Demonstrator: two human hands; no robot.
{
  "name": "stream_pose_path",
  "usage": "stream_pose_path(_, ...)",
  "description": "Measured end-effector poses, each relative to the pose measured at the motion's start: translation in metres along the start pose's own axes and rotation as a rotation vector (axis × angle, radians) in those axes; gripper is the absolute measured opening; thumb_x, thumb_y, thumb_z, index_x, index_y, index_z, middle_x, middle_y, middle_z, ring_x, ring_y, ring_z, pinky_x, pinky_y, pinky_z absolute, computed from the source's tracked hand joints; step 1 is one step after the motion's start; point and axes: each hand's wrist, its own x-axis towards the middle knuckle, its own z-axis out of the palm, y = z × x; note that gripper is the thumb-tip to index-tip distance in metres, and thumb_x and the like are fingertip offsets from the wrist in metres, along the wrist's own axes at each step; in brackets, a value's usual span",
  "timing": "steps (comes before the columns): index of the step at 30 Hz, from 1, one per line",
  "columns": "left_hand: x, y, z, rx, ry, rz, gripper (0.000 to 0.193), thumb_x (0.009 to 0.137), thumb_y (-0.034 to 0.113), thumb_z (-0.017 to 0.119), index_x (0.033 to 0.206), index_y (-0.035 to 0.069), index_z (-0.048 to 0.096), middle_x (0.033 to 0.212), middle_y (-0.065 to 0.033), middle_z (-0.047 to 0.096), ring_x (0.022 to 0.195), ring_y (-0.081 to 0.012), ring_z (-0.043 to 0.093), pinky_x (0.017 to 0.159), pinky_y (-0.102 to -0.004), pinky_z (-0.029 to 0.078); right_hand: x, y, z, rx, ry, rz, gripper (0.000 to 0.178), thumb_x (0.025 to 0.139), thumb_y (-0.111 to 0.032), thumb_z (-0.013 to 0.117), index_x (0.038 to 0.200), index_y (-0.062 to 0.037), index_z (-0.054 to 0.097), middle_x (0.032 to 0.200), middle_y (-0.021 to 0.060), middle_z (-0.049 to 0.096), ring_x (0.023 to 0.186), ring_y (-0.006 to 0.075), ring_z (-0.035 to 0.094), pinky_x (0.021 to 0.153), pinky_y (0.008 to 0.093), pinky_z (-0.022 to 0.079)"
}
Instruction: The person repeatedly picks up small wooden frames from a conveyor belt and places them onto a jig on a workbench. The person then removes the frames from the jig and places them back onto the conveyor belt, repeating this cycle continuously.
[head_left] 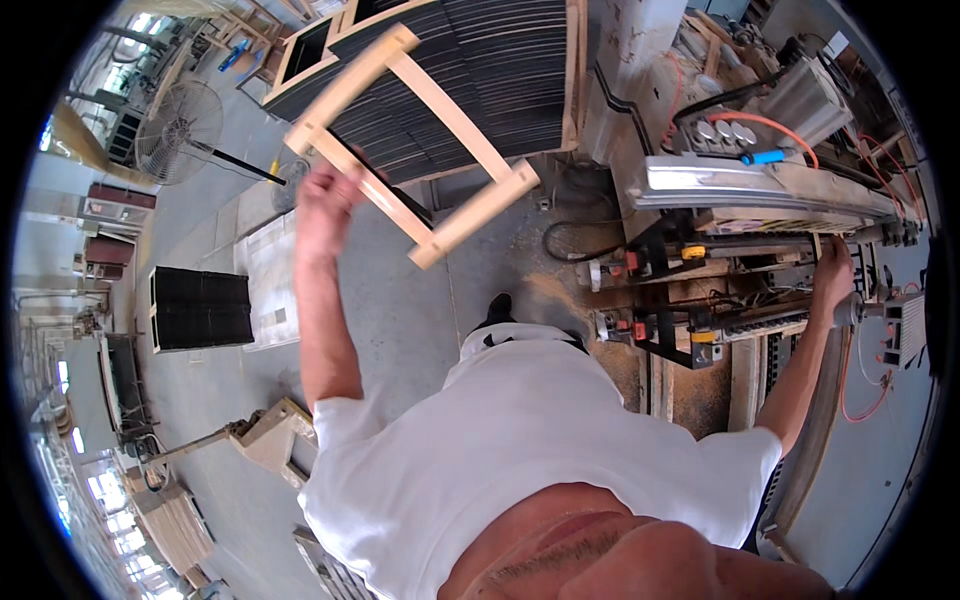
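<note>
My left hand [328,205] is raised on the left and closed around one rail of a pale wooden frame [447,115]. The frame hangs tilted in the air, two thick end pieces joined by two thinner rails. Behind it is a big stack of black slatted panels with pale wooden edges [500,70]. My right hand [835,272] reaches far right to the clamping machine [690,300]. Its fingers are closed at the machine's far end, beside a small pale strip of wood [816,246]; what they grip is too small to tell.
A metal beam [760,183] with orange hoses crosses above the machine. Sawdust [555,290] lies on the floor by it. To the left stand a pedestal fan [180,135], a smaller black panel stack [202,308] and a wooden stand [275,440].
</note>
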Motion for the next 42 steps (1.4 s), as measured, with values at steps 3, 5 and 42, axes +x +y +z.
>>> stream_pose_path(3, 0.071, 0.035, -0.061, 0.016, 0.116, 0.061, 0.03, 0.091, 0.017, 0.062, 0.114, -0.002, 0.058, 0.1, -0.0079, 0.066, 0.089, -0.0181, 0.066, 0.081, -0.0328, 0.055, -0.022, -0.089, -0.074, 0.158, 0.162, -0.067, 0.017, 0.089, -0.017, 0.064, 0.103, -0.0092, 0.068, 0.096, 0.0091, 0.07, 0.083, 0.0259, 0.067, 0.069, 0.036, 0.052)
stream_pose_path(5, 0.132, 0.052, -0.096, 0.013, 0.057, 0.06, 0.024, 0.093, 0.018, 0.06, 0.108, 0.0, 0.06, 0.097, -0.0064, 0.067, 0.085, -0.0146, 0.066, 0.078, -0.0292, 0.055, -0.047, -0.131, -0.098, 0.22, 0.187, -0.105, 0.016, 0.088, -0.014, 0.064, 0.103, -0.0079, 0.068, 0.096, 0.0094, 0.07, 0.083, 0.0251, 0.067, 0.069, 0.0357, 0.053)
stream_pose_path(42, 0.315, 0.021, -0.021, 1.084, -0.451, 0.525, 0.059, 0.072, 0.027, 0.079, 0.121, 0.0, 0.058, 0.105, -0.0151, 0.069, 0.1, -0.0255, 0.066, 0.088, -0.0327, 0.048, -0.465, -0.284, -0.122, 0.404, -0.409, 0.684, 0.02, 0.082, -0.008, 0.06, 0.099, 0.0022, 0.066, 0.088, 0.0194, 0.068, 0.086, 0.027, 0.068, 0.074, 0.0339, 0.051)
